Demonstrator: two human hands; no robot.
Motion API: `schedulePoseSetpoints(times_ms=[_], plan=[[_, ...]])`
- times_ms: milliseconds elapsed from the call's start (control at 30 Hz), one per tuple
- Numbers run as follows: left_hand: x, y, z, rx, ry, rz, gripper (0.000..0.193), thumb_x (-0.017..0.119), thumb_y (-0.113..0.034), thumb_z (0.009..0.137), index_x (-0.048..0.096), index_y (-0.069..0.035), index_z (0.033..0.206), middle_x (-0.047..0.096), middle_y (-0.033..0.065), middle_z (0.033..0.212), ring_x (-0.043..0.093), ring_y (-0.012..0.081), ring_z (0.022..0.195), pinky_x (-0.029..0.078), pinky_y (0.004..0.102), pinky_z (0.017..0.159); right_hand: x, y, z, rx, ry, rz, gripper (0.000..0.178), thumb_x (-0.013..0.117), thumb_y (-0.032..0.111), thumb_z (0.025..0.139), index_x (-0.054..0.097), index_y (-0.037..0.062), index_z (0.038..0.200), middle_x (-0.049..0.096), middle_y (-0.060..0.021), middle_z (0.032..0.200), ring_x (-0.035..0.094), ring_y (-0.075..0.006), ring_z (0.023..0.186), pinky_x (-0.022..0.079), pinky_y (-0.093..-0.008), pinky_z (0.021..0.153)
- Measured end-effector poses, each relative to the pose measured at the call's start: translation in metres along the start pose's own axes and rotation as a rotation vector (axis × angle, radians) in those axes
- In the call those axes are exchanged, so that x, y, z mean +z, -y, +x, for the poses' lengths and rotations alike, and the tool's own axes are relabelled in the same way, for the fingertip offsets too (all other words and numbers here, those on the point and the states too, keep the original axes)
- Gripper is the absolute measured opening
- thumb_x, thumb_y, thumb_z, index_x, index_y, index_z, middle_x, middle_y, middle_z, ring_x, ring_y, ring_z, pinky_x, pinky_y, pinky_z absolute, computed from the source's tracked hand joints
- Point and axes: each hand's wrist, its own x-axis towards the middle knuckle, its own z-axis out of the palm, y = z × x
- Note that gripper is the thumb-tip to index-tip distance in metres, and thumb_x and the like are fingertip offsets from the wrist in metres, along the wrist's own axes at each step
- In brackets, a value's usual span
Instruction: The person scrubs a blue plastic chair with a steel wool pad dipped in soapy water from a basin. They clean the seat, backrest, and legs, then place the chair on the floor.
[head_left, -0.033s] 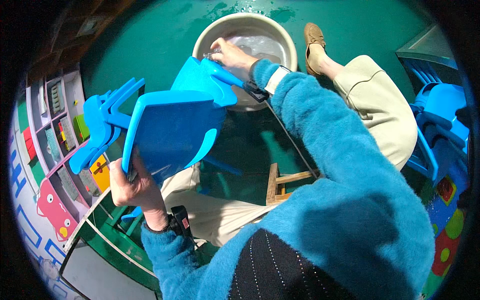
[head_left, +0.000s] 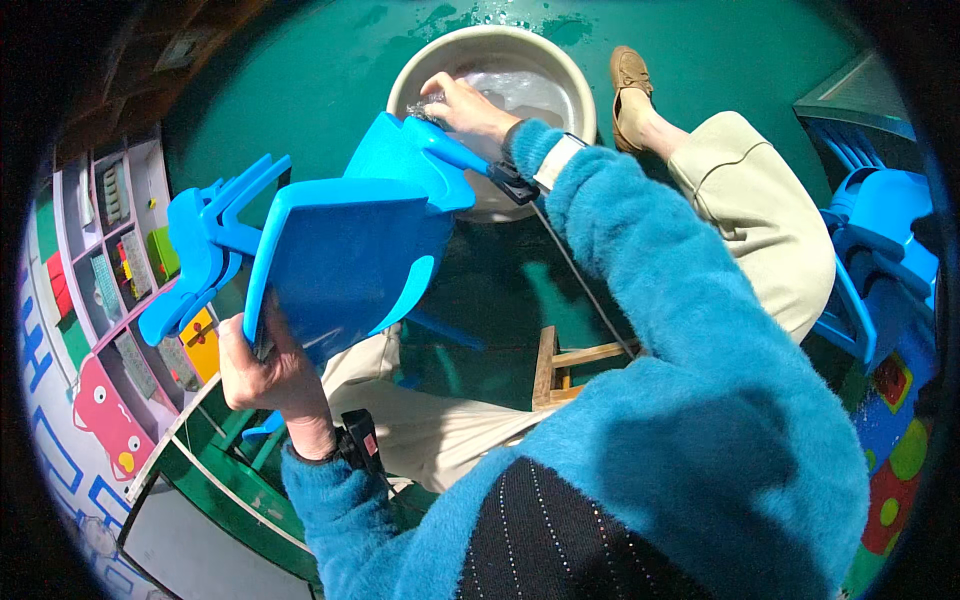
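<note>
A blue plastic child's chair (head_left: 345,255) is tilted over in front of me. My left hand (head_left: 265,370) grips the edge of its broad panel, thumb on the outside and fingers on the panel's face. At the chair's far end, my right hand (head_left: 462,108) is closed on a wiry grey scourer, apparently steel wool (head_left: 428,108), held against or right beside the chair's rim. Beneath that hand stands a round cream basin (head_left: 581,90) with cloudy water in it. Some of the right fingertips are hidden.
Another blue chair (head_left: 195,250) stands to the left, by a pink shelf unit (head_left: 140,330) of toys. More blue chairs (head_left: 885,215) are stacked at the right. A wooden stool (head_left: 546,370) is below me. Wet patches mark the green floor (head_left: 300,90) near the basin.
Slightly more of the scourer shows under my right fingers, which have shifted a touch. My left hand and the chair stay in place.
</note>
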Motion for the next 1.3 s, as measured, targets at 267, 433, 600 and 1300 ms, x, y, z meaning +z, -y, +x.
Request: schedulePoseSetpoints(times_ms=[267, 433, 600, 1300], plan=[[0.001, -0.001, -0.001, -0.012, 0.018, -0.008, 0.023, 0.075, -0.028, 0.089, 0.072, -0.009, 0.102, 0.073, 0.0109, 0.084, 0.068, 0.0230, 0.066, 0.053, 0.0351, 0.062, -0.033, 0.035, -0.097, -0.195, -0.089, -0.031, 0.020, 0.059, 0.030, 0.095, 0.064, 0.0118, 0.102, 0.057, -0.0146, 0.101, 0.056, -0.0327, 0.103, 0.044, -0.0433, 0.094], [0.002, 0.002, 0.000, -0.025, 0.014, 0.049, 0.022, 0.075, -0.030, 0.089, 0.073, -0.010, 0.100, 0.071, 0.0101, 0.077, 0.066, 0.0228, 0.063, 0.052, 0.0349, 0.060, -0.026, 0.045, -0.088, -0.158, -0.120, -0.141, 0.019, 0.064, 0.029, 0.093, 0.063, 0.0120, 0.102, 0.056, -0.0141, 0.102, 0.055, -0.0320, 0.103, 0.044, -0.0431, 0.090], [0.001, 0.004, 0.000, 0.022, 0.010, 0.045, 0.025, 0.078, -0.031, 0.087, 0.072, -0.009, 0.096, 0.070, 0.0104, 0.074, 0.065, 0.0236, 0.060, 0.050, 0.0357, 0.057, -0.017, 0.038, -0.084, -0.364, -0.159, 0.020, 0.025, 0.071, 0.033, 0.087, 0.060, 0.0152, 0.100, 0.052, -0.0133, 0.102, 0.052, -0.0352, 0.103, 0.044, -0.0449, 0.091], [0.007, -0.002, 0.010, 0.020, -0.040, 0.006, 0.030, 0.076, -0.038, 0.087, 0.064, -0.010, 0.082, 0.064, 0.0088, 0.065, 0.058, 0.0228, 0.052, 0.045, 0.0367, 0.051, -0.009, 0.051, -0.081, -0.393, -0.189, -0.175, 0.022, 0.073, 0.016, 0.083, 0.059, 0.0125, 0.099, 0.052, -0.0112, 0.103, 0.053, -0.0320, 0.100, 0.048, -0.0449, 0.087]])
